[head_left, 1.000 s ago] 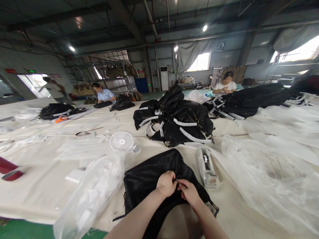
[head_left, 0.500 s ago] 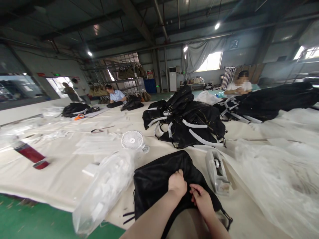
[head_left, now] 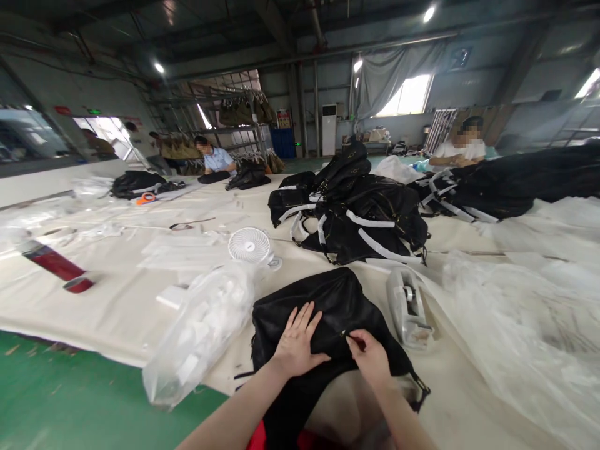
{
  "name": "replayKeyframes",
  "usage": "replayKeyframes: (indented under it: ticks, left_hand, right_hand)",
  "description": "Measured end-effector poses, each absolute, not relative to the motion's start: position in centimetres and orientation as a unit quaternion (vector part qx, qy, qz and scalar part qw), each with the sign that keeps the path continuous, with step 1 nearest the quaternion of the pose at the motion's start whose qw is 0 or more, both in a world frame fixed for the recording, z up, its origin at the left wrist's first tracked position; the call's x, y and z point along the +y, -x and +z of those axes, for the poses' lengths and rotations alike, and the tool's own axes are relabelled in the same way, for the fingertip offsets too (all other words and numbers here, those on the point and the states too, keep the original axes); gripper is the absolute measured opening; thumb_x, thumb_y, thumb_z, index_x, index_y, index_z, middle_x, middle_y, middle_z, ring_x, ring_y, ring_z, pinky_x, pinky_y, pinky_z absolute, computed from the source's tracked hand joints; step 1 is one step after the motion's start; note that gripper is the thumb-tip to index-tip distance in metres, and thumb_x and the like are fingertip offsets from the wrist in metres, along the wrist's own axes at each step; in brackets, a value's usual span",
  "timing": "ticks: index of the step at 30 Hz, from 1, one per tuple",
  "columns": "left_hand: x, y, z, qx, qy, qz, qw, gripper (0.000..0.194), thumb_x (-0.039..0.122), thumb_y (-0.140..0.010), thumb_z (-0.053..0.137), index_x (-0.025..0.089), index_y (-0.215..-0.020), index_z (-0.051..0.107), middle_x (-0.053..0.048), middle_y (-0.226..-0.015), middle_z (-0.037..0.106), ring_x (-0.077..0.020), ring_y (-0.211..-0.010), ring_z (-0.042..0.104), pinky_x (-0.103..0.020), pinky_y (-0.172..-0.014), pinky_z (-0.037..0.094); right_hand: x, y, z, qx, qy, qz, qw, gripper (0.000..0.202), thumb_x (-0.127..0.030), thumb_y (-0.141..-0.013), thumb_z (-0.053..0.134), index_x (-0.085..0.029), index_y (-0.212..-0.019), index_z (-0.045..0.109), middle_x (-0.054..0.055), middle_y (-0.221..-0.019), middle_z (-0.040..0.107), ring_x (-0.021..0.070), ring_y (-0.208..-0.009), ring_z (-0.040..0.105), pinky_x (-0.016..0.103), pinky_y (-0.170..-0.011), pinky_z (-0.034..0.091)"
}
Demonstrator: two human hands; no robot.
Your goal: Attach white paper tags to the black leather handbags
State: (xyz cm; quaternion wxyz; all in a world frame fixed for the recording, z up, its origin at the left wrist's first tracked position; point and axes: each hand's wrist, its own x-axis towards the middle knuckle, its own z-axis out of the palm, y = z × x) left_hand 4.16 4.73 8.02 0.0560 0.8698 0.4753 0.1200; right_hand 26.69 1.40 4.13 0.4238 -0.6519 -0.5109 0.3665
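Note:
A black bag (head_left: 328, 294) lies in front of me on the cream-covered table. Flat on its left half rests my left hand (head_left: 300, 344), fingers spread, holding nothing. My right hand (head_left: 368, 353) is at the bag's right half, thumb and fingertips pressed together beside a small metal piece (head_left: 344, 334). What those fingers pinch, if anything, is too small to make out.
A tape dispenser (head_left: 409, 309) stands right of the bag, a clear plastic bag (head_left: 201, 331) left. Behind are a white fan (head_left: 249, 244) and piled black bags (head_left: 347, 219). A red bottle (head_left: 54, 261) lies far left. People sit across the table.
My left hand has opened from a closed grip and moved left, now flat on the bag. My right hand stays close to its place. The view has tilted down slightly.

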Motion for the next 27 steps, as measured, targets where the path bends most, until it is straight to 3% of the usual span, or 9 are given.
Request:
replayKeyframes:
  ticks: [8, 13, 17, 21, 27]
  left_hand:
    - [4.6, -4.7, 7.7, 0.473, -0.863, 0.163, 0.073, 0.101, 0.065, -0.067, 0.072, 0.023, -0.149, 0.03, -0.013, -0.161, 0.017, -0.0318, -0.148, 0.016, -0.053, -0.121, 0.013]
    - [4.6, -4.4, 7.6, 0.472, -0.861, 0.17, 0.084, 0.101, 0.064, -0.068, 0.072, 0.022, -0.149, 0.029, -0.013, -0.161, 0.018, -0.0313, -0.148, 0.016, -0.053, -0.121, 0.013]
    - [4.5, -4.3, 7.7, 0.468, -0.86, 0.183, 0.09, 0.098, 0.065, -0.07, 0.07, 0.023, -0.149, 0.03, -0.013, -0.161, 0.018, -0.0305, -0.148, 0.015, -0.053, -0.121, 0.013]
    - [4.5, -4.2, 7.6, 0.467, -0.857, 0.193, 0.096, 0.097, 0.066, -0.07, 0.069, 0.022, -0.148, 0.031, -0.013, -0.161, 0.019, -0.0306, -0.148, 0.016, -0.052, -0.121, 0.013]
    - [4.6, -4.2, 7.5, 0.468, -0.854, 0.202, 0.102, 0.096, 0.065, -0.071, 0.069, 0.022, -0.148, 0.032, -0.013, -0.161, 0.019, -0.031, -0.148, 0.017, -0.051, -0.121, 0.012]
  right_hand:
    - [1.7, -25.7, 5.3, -0.617, 0.642, 0.21, 0.404, 0.025, -0.034, -0.085, 0.051, -0.02, -0.089, 0.071, 0.009, -0.091, 0.074, 0.0228, -0.083, 0.069, 0.036, -0.081, 0.054]
    - [1.3, -25.8, 4.9, -0.648, 0.637, 0.161, 0.386, 0.027, -0.035, -0.085, 0.052, -0.019, -0.091, 0.073, 0.01, -0.089, 0.074, 0.023, -0.08, 0.069, 0.036, -0.08, 0.054]
    - [1.3, -25.2, 5.3, -0.588, 0.681, 0.222, 0.376, 0.026, -0.04, -0.082, 0.055, -0.021, -0.081, 0.073, 0.008, -0.078, 0.074, 0.0238, -0.069, 0.069, 0.036, -0.069, 0.055]
    - [1.4, -24.7, 5.8, -0.512, 0.69, 0.342, 0.379, 0.031, -0.044, -0.08, 0.057, -0.02, -0.089, 0.073, 0.005, -0.074, 0.074, 0.0217, -0.057, 0.068, 0.034, -0.059, 0.055]
    - [1.0, -24.9, 5.1, -0.584, 0.68, 0.244, 0.369, 0.031, -0.044, -0.084, 0.054, -0.021, -0.091, 0.073, 0.008, -0.083, 0.075, 0.0229, -0.073, 0.072, 0.032, -0.069, 0.056]
